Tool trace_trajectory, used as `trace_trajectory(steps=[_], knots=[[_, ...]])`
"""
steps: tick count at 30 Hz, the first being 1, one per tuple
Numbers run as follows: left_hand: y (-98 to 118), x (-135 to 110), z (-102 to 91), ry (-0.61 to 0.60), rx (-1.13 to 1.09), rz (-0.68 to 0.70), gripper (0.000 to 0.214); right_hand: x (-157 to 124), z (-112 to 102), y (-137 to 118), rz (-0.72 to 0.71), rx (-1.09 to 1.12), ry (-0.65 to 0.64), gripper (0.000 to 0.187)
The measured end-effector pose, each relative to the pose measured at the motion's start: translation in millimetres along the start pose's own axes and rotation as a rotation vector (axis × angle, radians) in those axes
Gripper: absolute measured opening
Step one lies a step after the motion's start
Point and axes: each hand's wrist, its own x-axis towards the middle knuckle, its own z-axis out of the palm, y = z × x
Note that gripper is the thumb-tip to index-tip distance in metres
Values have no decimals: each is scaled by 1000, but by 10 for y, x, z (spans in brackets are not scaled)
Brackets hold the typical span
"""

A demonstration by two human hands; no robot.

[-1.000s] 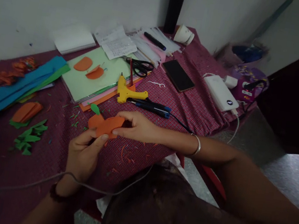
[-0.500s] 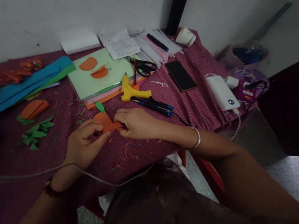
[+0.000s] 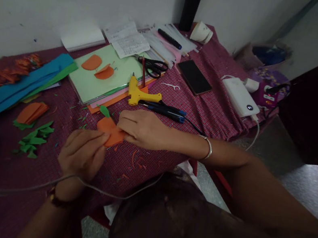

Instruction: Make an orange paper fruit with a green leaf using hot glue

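Between my two hands is an orange paper cutout (image 3: 114, 139) with a folded look, and a green paper leaf (image 3: 105, 111) sticks up at its upper left. My left hand (image 3: 84, 151) pinches its left edge between thumb and fingers. On the right side, my right hand (image 3: 139, 128) grips the paper with curled fingers, which hide that edge. Just beyond my right hand lies a yellow glue gun (image 3: 135, 93). To the left of my left hand are a stack of orange paper pieces (image 3: 31, 112) and a heap of green paper leaves (image 3: 35, 139).
Behind the hands are coloured sheets (image 3: 87, 81) with orange cutouts, black scissors (image 3: 152, 68), a phone (image 3: 194, 77) and a white power bank (image 3: 239, 96). Blue paper strips (image 3: 19, 90) lie left. A pale cable (image 3: 26, 190) crosses over my left wrist. Paper scraps litter the cloth.
My left hand has shifted slightly left and down, its fingers closing in a pinch. The orange cutout has turned and shows more of its flat face. The view has tilted a little.
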Motion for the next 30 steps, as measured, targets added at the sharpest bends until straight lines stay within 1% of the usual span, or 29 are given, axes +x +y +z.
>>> trace_trajectory(steps=[1, 3, 6, 8, 10, 12, 13, 15, 16, 17, 18, 20, 22, 24, 27, 30], knots=[[4, -4, -15, 15, 2, 24, 37, -12, 6, 5, -13, 10, 35, 15], [16, -14, -45, 6, 10, 68, 45, -30, 13, 14, -31, 26, 77, 18], [36, -40, -93, -21, 35, 110, 50, -42, 11, 21, -39, 51, 87, 22], [53, -57, -114, -58, 51, 77, 48, -43, 7, 25, -38, 81, 88, 23], [73, -59, -115, -80, 40, 16, 40, -40, 10, 32, -29, 127, 98, 24], [93, -41, -86, -75, -6, -97, 29, -37, 28, 45, 3, 214, 119, 21], [101, -26, -62, -74, -49, -197, 21, -36, 43, 53, 22, 280, 132, 18], [108, 5, 4, -48, -183, -470, 5, -37, 79, 69, 66, 438, 155, 11], [106, 17, 40, -26, -269, -622, 4, -39, 95, 75, 93, 512, 173, 6], [99, 25, 78, -4, -360, -761, 10, -43, 107, 78, 124, 570, 197, 4], [89, 29, 113, 19, -447, -875, 16, -47, 114, 79, 159, 607, 231, 9], [66, 30, 177, 84, -582, -1021, 23, -59, 113, 73, 201, 623, 314, 20], [51, 32, 223, 148, -654, -1080, 27, -72, 99, 59, 173, 590, 369, 21], [50, 41, 251, 201, -679, -1092, 28, -84, 83, 43, 110, 544, 375, 21], [70, 65, 258, 219, -690, -1089, 28, -96, 69, 21, 67, 488, 344, 25], [90, 86, 245, 199, -698, -1090, 27, -99, 65, 8, 46, 450, 347, 27]])
